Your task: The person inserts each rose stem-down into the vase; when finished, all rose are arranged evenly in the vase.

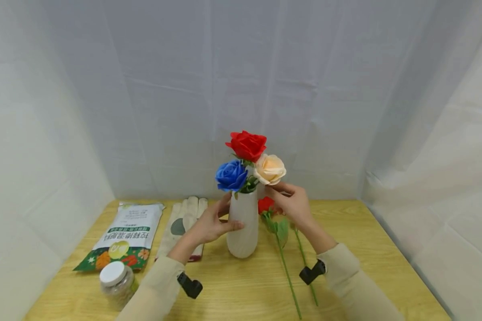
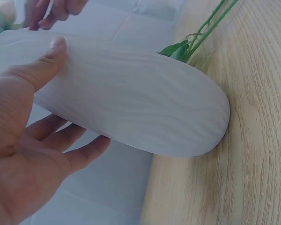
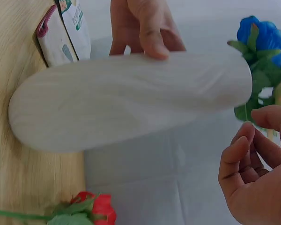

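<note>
A white vase (image 1: pixel 243 225) with a rippled surface stands upright on the table, holding a red rose (image 1: pixel 247 146), a blue rose (image 1: pixel 231 175) and a cream rose (image 1: pixel 270 169). My left hand (image 1: pixel 213 223) grips the vase from the left, thumb on the near side and fingers behind, high on its body in the left wrist view. Just right of the vase mouth, my right hand (image 1: pixel 291 203) has its fingers curled and pinches the cream rose below the bloom. In the right wrist view those fingertips (image 3: pixel 247 129) are beside the green leaves, and the bloom is mostly cut off.
Right of the vase lie another red rose (image 1: pixel 266 204) and a second green stem (image 1: pixel 305 263), its top hidden by my right hand. At left are a printed fertilizer bag (image 1: pixel 130 227), a pair of pale gloves (image 1: pixel 182 223) and a white-lidded jar (image 1: pixel 118 285). White sheeting surrounds the table.
</note>
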Demonstrator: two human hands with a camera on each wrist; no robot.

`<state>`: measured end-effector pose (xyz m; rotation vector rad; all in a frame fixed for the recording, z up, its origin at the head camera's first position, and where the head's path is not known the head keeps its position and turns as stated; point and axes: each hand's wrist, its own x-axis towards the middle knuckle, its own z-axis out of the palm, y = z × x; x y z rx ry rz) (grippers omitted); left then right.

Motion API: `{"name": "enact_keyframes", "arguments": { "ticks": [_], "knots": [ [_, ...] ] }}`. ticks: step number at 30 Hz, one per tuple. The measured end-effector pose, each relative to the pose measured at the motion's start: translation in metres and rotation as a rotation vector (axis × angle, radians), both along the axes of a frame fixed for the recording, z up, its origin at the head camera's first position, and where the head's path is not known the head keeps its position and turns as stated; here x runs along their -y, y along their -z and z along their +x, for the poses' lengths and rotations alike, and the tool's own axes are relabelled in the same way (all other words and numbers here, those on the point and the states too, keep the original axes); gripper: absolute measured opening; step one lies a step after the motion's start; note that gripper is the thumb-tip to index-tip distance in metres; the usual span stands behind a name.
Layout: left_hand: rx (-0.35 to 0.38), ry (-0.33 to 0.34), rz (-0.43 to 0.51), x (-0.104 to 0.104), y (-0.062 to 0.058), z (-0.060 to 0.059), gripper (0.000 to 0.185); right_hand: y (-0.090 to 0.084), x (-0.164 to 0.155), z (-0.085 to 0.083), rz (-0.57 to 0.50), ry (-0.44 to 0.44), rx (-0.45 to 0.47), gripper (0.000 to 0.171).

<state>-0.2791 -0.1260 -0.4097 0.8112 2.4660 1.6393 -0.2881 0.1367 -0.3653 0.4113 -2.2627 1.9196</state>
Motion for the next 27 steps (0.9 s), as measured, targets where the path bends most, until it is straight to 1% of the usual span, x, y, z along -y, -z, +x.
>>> {"name": "enact_keyframes", "arguments": {
  "ticks": [6,10,15,18,20,22,27],
  "knots": [
    [0.005,-0.014,-0.014,0.000,0.000,0.000,0.103,0.015,-0.027,-0.006,0.030,0.019,0.036,0.036],
    [-0.003,-0.025,-0.032,0.000,-0.002,0.001,0.102,0.023,-0.042,-0.007,0.062,0.041,0.069,0.038],
    [-0.026,-0.040,-0.020,-0.007,-0.010,0.002,0.101,0.033,-0.057,-0.007,0.076,0.089,0.104,0.039],
    [-0.039,-0.067,0.006,-0.013,-0.014,0.002,0.102,0.040,-0.063,-0.007,0.090,0.102,0.114,0.037],
    [-0.052,-0.089,0.015,-0.016,-0.012,0.002,0.102,0.047,-0.068,-0.007,0.110,0.100,0.108,0.036],
    [-0.062,-0.108,0.018,-0.018,-0.008,0.003,0.103,0.054,-0.072,-0.006,0.138,0.095,0.099,0.036],
    [-0.113,-0.155,0.027,-0.020,0.007,0.005,0.109,0.071,-0.082,-0.002,0.196,0.103,0.097,0.039]
  ]
}}
